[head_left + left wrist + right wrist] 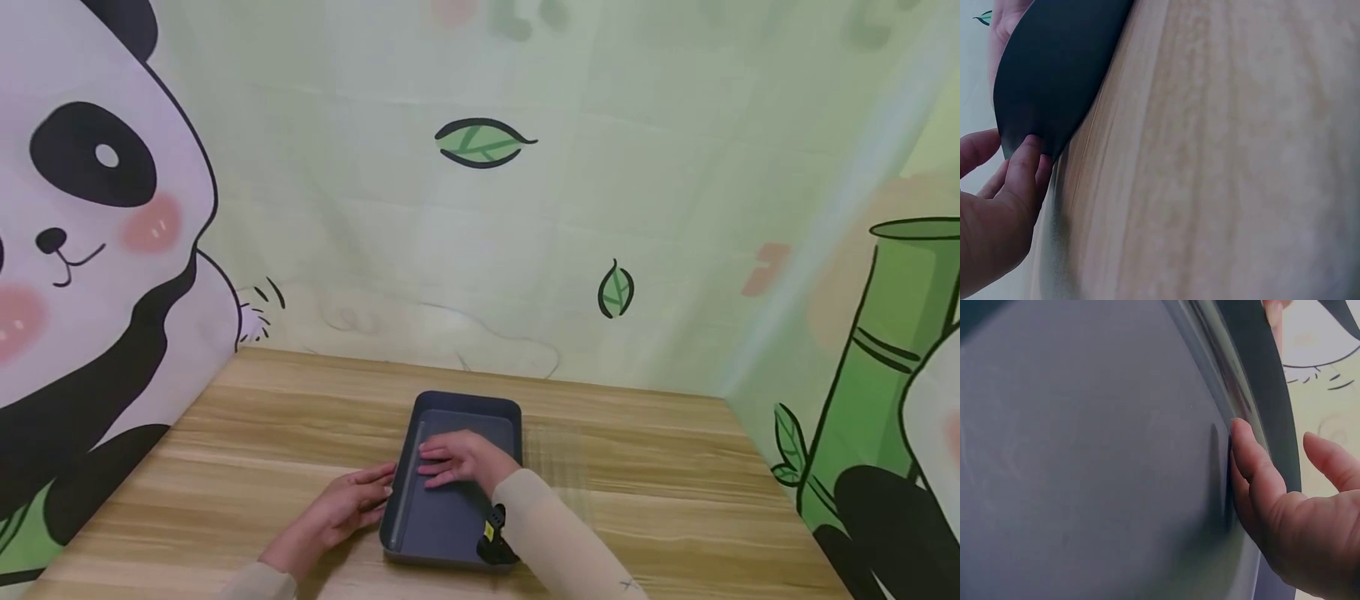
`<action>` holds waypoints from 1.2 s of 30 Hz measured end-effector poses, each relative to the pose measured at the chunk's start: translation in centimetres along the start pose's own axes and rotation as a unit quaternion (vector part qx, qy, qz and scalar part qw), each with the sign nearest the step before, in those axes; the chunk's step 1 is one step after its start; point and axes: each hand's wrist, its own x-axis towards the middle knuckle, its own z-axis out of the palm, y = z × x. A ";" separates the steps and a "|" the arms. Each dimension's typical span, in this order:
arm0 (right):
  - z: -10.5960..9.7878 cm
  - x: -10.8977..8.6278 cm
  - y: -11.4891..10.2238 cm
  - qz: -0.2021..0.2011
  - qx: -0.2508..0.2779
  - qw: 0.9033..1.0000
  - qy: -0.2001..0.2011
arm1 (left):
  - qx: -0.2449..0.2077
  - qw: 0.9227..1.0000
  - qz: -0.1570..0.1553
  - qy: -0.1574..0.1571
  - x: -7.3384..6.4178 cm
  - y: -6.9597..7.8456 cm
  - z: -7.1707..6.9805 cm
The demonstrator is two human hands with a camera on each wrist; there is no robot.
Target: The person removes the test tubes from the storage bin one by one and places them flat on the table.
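A dark blue-grey rectangular tray (442, 525) with raised walls lies on the wooden table. Along the inside of its left wall runs a narrow, shiny clear strip (408, 487). My right hand (465, 460) reaches into the tray from the right, its extended fingertips right at the strip in the right wrist view. Outside the tray, my left hand (347, 507) rests its fingers against the left wall, which the left wrist view shows as a dark curved side (1054, 75). The fingers of both hands are fairly straight.
Several clear, see-through strips (558, 467) lie on the table to the right of the tray, partly hidden by the right sleeve (562, 533). A wooden table (660, 467) extends around the tray. Behind it hangs a printed cloth (360, 208) with panda and bamboo drawings.
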 end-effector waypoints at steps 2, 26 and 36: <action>0.2 -0.3 0.0 -0.002 0.006 1.000 0.007 | -0.001 1.000 0.000 0.001 0.1 -0.1 0.1; -0.7 8.1 2.5 0.014 0.042 0.999 0.029 | -0.010 1.000 0.006 0.003 -0.1 0.1 -0.1; 1.4 6.3 2.0 0.013 0.030 0.999 0.034 | -0.001 1.000 0.010 0.000 0.0 -0.1 -0.2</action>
